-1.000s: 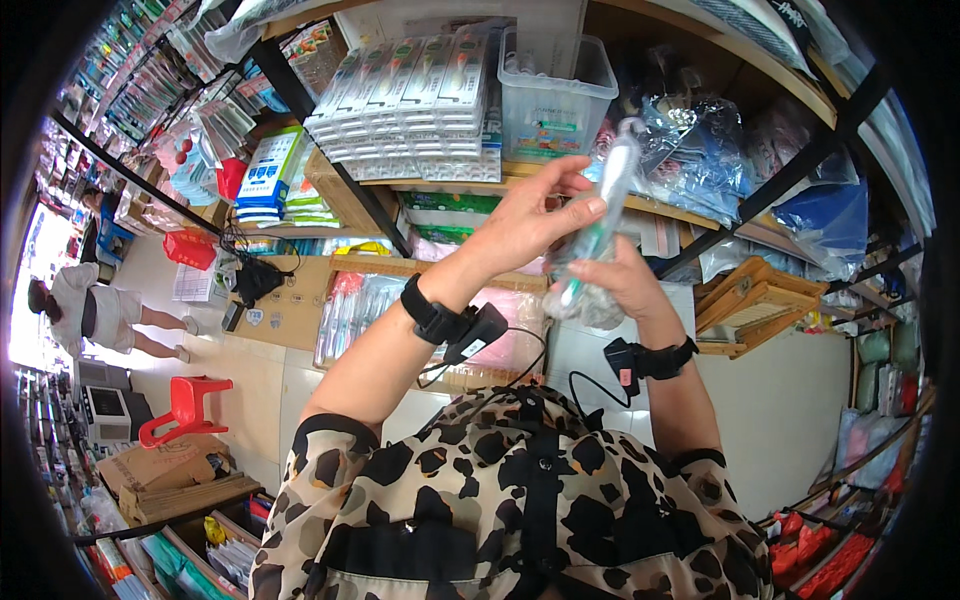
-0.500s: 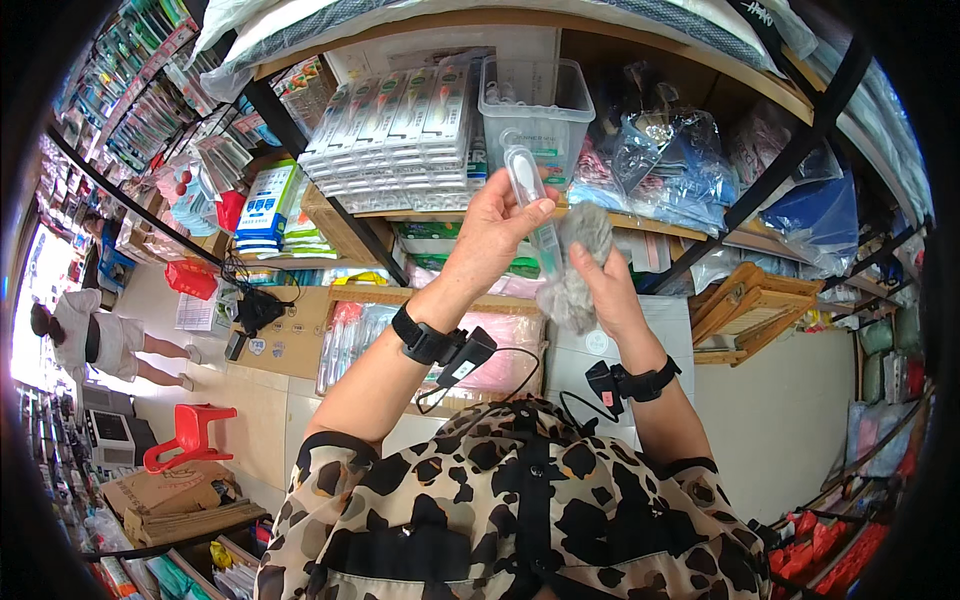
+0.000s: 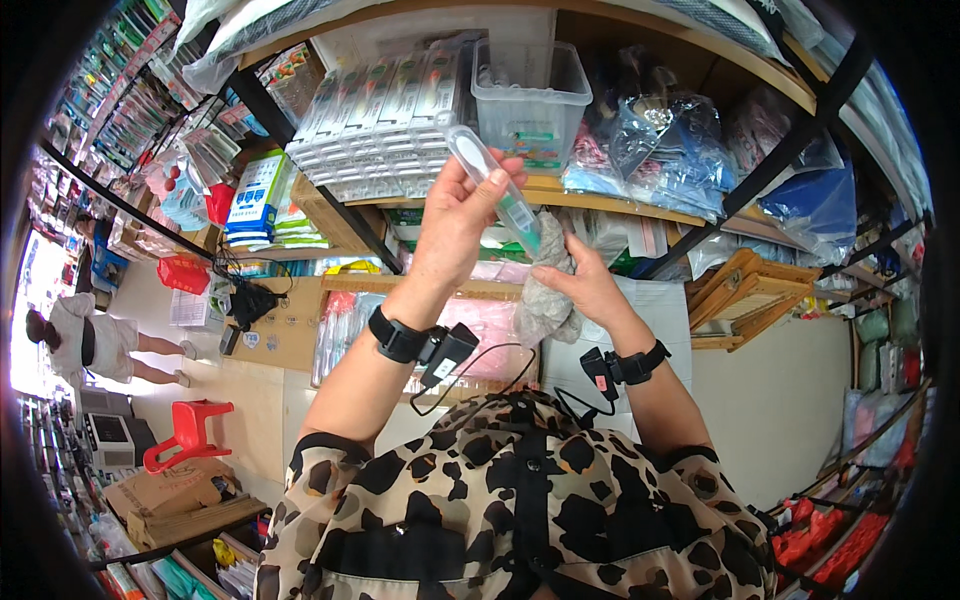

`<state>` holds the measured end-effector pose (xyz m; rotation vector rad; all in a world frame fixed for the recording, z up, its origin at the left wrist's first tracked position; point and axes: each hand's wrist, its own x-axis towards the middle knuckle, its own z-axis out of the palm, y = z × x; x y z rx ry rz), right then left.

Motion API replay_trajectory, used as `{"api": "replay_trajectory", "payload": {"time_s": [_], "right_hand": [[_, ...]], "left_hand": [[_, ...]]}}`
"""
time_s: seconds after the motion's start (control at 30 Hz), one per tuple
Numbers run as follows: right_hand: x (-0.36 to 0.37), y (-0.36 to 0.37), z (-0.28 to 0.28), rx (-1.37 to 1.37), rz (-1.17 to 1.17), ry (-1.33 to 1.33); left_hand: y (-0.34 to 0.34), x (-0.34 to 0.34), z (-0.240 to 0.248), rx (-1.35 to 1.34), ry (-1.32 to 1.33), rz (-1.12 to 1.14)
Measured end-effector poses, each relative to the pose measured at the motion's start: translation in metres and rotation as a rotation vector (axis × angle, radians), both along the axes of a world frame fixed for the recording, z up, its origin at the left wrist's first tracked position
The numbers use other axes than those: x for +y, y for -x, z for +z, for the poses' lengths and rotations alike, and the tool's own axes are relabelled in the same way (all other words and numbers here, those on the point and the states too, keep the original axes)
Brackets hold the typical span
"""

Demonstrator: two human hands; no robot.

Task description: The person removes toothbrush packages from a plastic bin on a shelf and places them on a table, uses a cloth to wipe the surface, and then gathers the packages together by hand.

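Note:
My left hand [image 3: 462, 205] is closed round a long, clear plastic case [image 3: 512, 205]. Inside its upper end shows something white and rounded like a spoon's bowl; a small label and a greenish part lie lower down. A crumpled grey cloth [image 3: 548, 290] is pinched in my right hand [image 3: 592, 285] against the lower end of the case. Just beyond, on the shelf, stand stacked clear packs [image 3: 375, 100] of similar long shape and a clear plastic bin [image 3: 533, 100].
Bagged clothes [image 3: 665, 165] fill the shelf's right side. Below it lies an open carton [image 3: 430, 375] of pink and clear packages. A folded wooden frame [image 3: 755, 300] leans at right. At left are a red stool [image 3: 190, 435] and another person [image 3: 95, 340].
The case has moved left and tilted more, still in my left hand. My right hand has followed leftward, and the cloth is now bunched against the case's lower end.

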<state>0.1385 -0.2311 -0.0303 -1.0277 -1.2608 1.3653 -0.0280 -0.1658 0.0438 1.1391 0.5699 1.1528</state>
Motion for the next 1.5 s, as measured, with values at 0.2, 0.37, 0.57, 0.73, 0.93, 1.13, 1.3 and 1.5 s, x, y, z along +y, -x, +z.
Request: {"api": "replay_trajectory", "payload": {"time_s": [0.2,0.37,0.57,0.73,0.93,1.13,1.3,1.5], "right_hand": [[-0.003,-0.001,-0.002,0.100,0.157,0.111],[0.000,0.001,-0.006,0.072,0.261,0.134],[0.012,0.010,-0.039,-0.119,0.163,0.017],[0.023,0.020,-0.084,-0.038,-0.048,0.147],[0.024,0.020,-0.233,-0.068,-0.164,0.593],[0.014,0.033,-0.327,-0.353,-0.231,0.763],[0.001,0.022,-0.365,-0.664,-0.152,0.760],[0.046,0.031,-0.187,-0.062,0.125,0.604]], "left_hand": [[0.012,-0.003,-0.002,-0.034,0.039,-0.050],[0.025,0.001,-0.008,-0.061,0.082,-0.084],[0.037,0.003,-0.016,-0.011,0.066,-0.075],[0.057,0.006,-0.027,0.002,0.100,-0.014],[0.083,0.001,-0.049,0.081,0.184,0.048],[0.098,-0.003,-0.071,0.120,0.285,0.053],[0.091,-0.001,-0.074,0.182,0.282,0.005],[0.092,-0.001,-0.067,0.222,0.238,-0.160]]}}
